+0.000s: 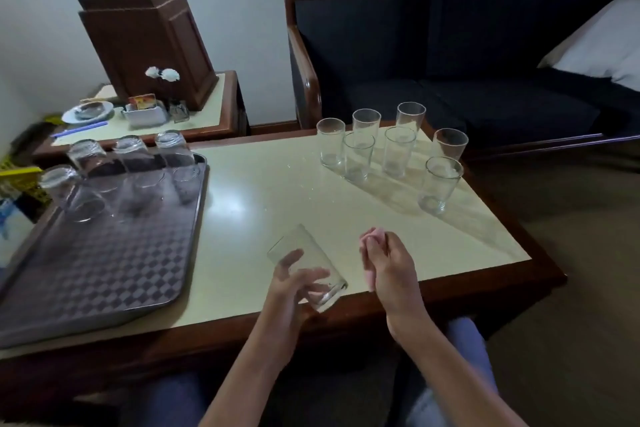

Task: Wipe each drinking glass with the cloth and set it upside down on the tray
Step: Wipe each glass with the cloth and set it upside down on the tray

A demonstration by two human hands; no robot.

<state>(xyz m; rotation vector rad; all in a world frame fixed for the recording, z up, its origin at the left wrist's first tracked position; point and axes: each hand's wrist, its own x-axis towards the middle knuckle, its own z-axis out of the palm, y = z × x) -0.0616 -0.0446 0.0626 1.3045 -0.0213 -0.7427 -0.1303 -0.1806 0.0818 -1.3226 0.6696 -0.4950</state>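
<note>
The table [277, 204] has a glossy cream top with a dark wood border. At its left lies a dark rectangular tray [104, 263] with rounded corners and a woven checker texture. Four glasses [176, 156] of clear, smooth glass stand upside down along its far end. At the far right of the table, seven more tumblers [398, 149] stand upright in a loose cluster, tall and slightly flared.

Over the near edge, the left hand [294, 288] grips one glass [308, 253] with the thumb and fingers curled round its lower half. It is tilted, thick base toward the near right and mouth toward the far left. Whether it touches the tabletop cannot be told. Just right of it, apart from the glass, the right hand [388, 263] is closed round a bunched pink cloth [374, 235], which shows soft and crumpled past the fingertips.

Beyond the table is a dark upholstered sofa [467, 80] with a wood frame.
</note>
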